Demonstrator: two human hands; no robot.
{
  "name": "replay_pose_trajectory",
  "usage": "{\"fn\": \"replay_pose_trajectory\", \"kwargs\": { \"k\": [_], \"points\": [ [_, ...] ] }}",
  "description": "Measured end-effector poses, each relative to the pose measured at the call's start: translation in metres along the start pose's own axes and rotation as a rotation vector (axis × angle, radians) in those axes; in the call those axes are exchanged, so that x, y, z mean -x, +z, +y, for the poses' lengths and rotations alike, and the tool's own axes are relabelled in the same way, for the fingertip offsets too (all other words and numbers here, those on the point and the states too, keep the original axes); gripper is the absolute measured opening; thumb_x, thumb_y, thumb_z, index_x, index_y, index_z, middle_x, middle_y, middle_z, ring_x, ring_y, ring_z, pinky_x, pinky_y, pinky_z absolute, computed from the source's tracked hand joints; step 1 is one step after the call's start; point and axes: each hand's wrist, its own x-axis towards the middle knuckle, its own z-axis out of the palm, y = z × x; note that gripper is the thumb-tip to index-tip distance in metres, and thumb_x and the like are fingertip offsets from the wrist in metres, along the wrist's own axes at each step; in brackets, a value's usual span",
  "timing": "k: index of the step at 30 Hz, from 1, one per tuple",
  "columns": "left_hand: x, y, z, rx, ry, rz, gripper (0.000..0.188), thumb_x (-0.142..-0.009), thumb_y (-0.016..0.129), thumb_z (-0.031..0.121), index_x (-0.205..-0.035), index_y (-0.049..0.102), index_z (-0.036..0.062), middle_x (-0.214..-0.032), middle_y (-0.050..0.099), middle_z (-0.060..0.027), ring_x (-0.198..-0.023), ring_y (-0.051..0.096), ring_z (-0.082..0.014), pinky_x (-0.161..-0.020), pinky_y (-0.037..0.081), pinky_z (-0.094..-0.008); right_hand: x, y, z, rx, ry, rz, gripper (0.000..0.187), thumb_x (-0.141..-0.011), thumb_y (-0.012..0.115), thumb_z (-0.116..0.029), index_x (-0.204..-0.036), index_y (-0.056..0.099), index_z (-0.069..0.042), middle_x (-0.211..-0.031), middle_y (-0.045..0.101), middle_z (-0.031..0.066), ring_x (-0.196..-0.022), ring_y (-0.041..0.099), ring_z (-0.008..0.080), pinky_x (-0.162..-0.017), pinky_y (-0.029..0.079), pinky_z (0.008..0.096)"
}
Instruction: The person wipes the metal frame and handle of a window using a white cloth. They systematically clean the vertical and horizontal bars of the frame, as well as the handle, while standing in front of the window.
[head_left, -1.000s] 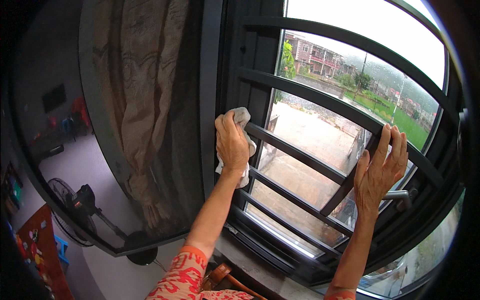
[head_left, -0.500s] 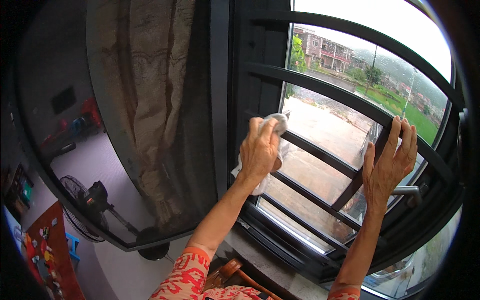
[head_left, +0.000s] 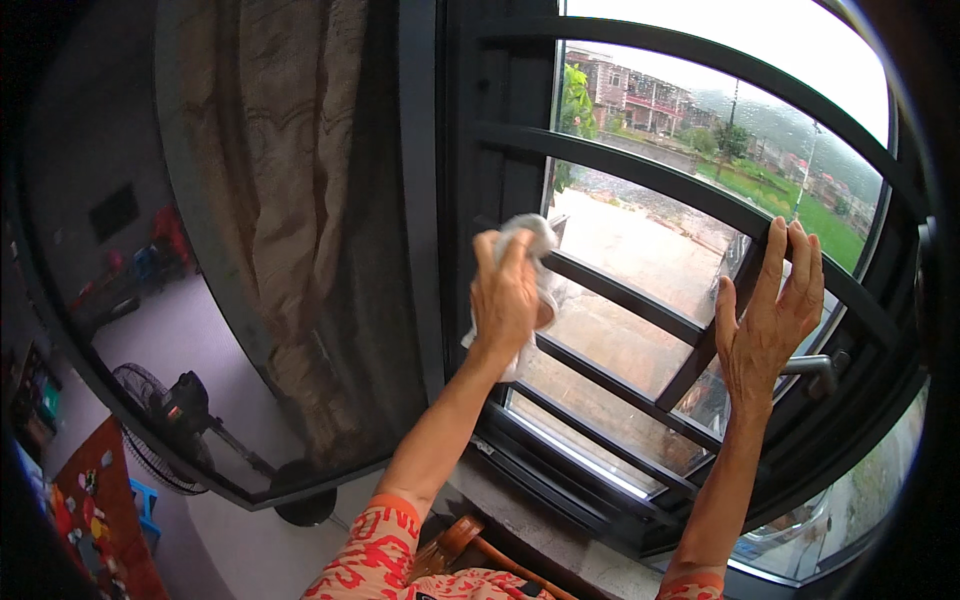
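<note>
Dark window bars (head_left: 630, 299) front a pale yard (head_left: 640, 235), and the head view shows the left hand (head_left: 503, 305) curled around a bunched white cloth (head_left: 540, 232) at their left end, likely light, soft and limp, best gripped by its folds, while the right hand (head_left: 768, 325), fingers extended and apparently empty, rests against them.

The left hand (head_left: 505, 308) and cloth (head_left: 532, 236) have shifted rightward along the bars (head_left: 632, 302).
</note>
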Motion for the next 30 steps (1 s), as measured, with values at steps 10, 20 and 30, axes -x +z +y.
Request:
{"fn": "replay_pose_trajectory", "kwargs": {
  "k": [10,20,30],
  "points": [
    [0.012,0.015,-0.055,0.674,-0.944,0.017,0.043,-0.093,0.053,0.022,-0.127,0.05,-0.0049,-0.122,0.057,-0.0212,-0.107,0.058,-0.0276,-0.092,0.046,-0.036,0.0,0.002,0.003,-0.022,-0.019,0.03,0.082,-0.075,0.071,-0.016,-0.148,0.034,-0.016,-0.15,0.032,0.0068,-0.142,0.022,0.0253,-0.113,0.018,0.0436],
    [-0.009,0.012,-0.009,0.95,-1.122,0.112,0.041,-0.096,0.051,0.028,-0.123,0.053,-0.0025,-0.112,0.061,-0.0157,-0.099,0.06,-0.0236,-0.087,0.048,-0.0342,0.001,0.002,0.003,-0.023,-0.01,0.001,0.085,-0.073,0.073,-0.019,-0.148,0.035,-0.014,-0.15,0.031,0.0087,-0.142,0.021,0.0247,-0.113,0.015,0.0435],
    [0.022,0.023,0.009,1.151,-1.162,-0.136,0.031,-0.095,0.052,0.031,-0.104,0.062,0.0031,-0.094,0.063,-0.0092,-0.083,0.064,-0.0197,-0.074,0.054,-0.0326,0.002,0.003,0.006,-0.036,-0.008,-0.016,0.09,-0.07,0.076,-0.022,-0.149,0.033,-0.016,-0.149,0.032,0.0077,-0.142,0.02,0.0252,-0.113,0.015,0.0451]
  ]
}}
